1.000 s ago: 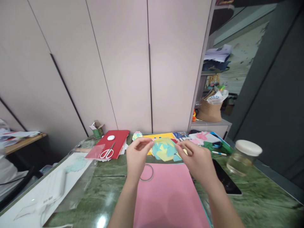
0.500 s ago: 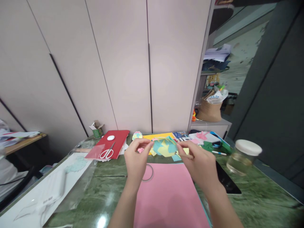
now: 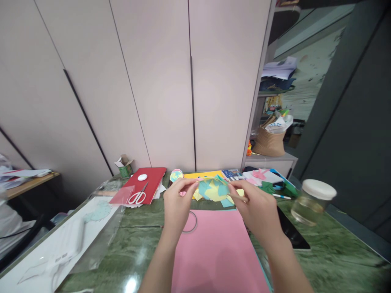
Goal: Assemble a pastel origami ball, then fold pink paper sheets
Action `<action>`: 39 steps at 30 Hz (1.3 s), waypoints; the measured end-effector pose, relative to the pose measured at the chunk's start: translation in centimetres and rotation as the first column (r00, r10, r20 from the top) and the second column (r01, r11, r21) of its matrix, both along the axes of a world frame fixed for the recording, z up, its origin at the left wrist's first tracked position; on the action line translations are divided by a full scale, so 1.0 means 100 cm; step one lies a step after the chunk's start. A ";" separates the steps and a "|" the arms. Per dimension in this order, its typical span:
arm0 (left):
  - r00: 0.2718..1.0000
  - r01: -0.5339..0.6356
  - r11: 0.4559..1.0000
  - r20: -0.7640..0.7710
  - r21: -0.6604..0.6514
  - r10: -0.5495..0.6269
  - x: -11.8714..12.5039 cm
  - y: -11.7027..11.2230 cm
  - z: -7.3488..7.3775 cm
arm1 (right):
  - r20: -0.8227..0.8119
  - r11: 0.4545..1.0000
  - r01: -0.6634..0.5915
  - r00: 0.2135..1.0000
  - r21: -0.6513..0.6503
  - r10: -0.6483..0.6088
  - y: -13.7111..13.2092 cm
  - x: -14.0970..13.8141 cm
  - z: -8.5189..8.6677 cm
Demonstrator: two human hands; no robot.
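The left forearm [image 3: 159,264] comes up from the lower edge, slanting slightly rightward; the right forearm [image 3: 285,264] comes up slanting leftward; both are bare; the left hand [image 3: 176,203] is raised with its back to the camera, thumb and fingers [image 3: 187,185] pinched together toward the right; the right hand [image 3: 258,209] mirrors it, pinched toward the left; the two pinches are level, near each other but apart.

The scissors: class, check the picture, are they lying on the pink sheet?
No, the scissors lie at the near edge of the red board, well to the left of the pink sheet.
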State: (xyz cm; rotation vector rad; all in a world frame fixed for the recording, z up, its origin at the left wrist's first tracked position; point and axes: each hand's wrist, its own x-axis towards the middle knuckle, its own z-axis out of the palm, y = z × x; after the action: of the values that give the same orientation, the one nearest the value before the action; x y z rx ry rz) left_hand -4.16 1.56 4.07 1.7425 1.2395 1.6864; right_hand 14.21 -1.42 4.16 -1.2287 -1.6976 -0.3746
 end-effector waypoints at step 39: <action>0.992 -0.085 0.992 -0.101 -0.094 0.076 0.003 0.003 -0.002 | 0.049 0.987 0.119 0.992 -0.107 -0.114 0.003 0.000 -0.007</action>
State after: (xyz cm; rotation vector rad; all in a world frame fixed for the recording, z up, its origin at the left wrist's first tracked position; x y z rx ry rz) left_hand -3.87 1.87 3.92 1.7558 1.4290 1.5725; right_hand 14.16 -1.10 3.46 -1.4136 -1.7061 -0.3845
